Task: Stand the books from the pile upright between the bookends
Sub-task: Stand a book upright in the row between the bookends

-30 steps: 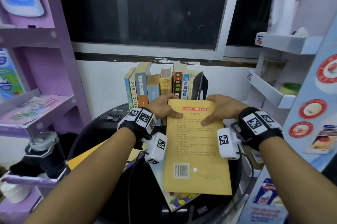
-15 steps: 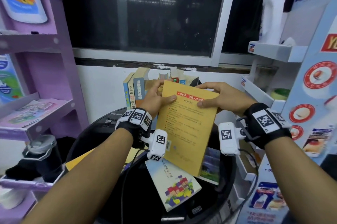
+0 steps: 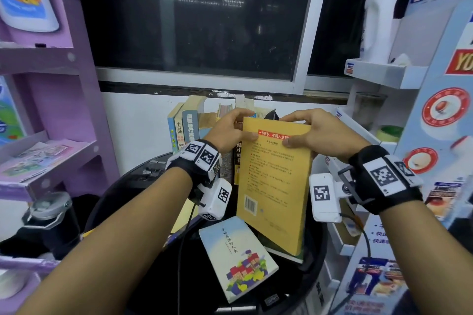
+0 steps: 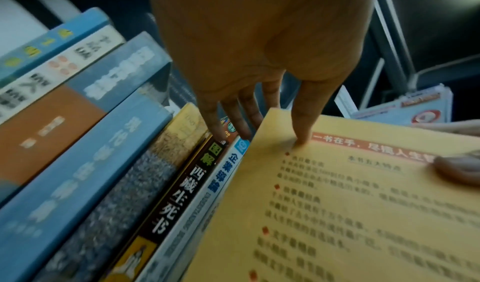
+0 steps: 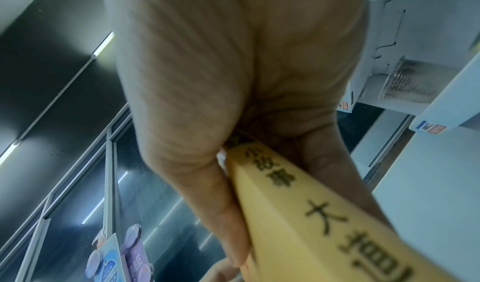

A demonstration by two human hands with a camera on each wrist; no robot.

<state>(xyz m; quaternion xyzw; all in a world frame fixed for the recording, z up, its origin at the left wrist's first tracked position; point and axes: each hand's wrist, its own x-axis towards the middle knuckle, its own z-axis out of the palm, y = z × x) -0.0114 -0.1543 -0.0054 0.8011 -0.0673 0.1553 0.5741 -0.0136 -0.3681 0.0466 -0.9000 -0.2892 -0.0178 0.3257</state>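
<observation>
A yellow book (image 3: 275, 181) stands nearly upright over the round black table (image 3: 143, 181), back cover toward me. My left hand (image 3: 245, 125) pinches its top left corner, thumb (image 4: 301, 139) on the cover and fingers behind. My right hand (image 3: 289, 130) grips the top right corner and the spine (image 5: 324, 214). Just behind stands the row of upright books (image 3: 186, 127), with a black bookend (image 3: 272, 113) at its right end. In the left wrist view the yellow book (image 4: 350, 214) leans against that row (image 4: 103, 163). A pale blue book (image 3: 238, 255) lies flat below.
Another flat book (image 3: 284, 253) lies under the yellow one's lower edge. A purple shelf unit (image 3: 51, 150) stands at the left with a dark flask (image 3: 48, 212) below it. White shelves (image 3: 378, 76) with a white bottle (image 3: 378, 15) close in on the right.
Both hands have lifted the yellow book off the flat pile, tipped it from lying to nearly upright, and carried it back to the row. The pale blue book beneath is now uncovered.
</observation>
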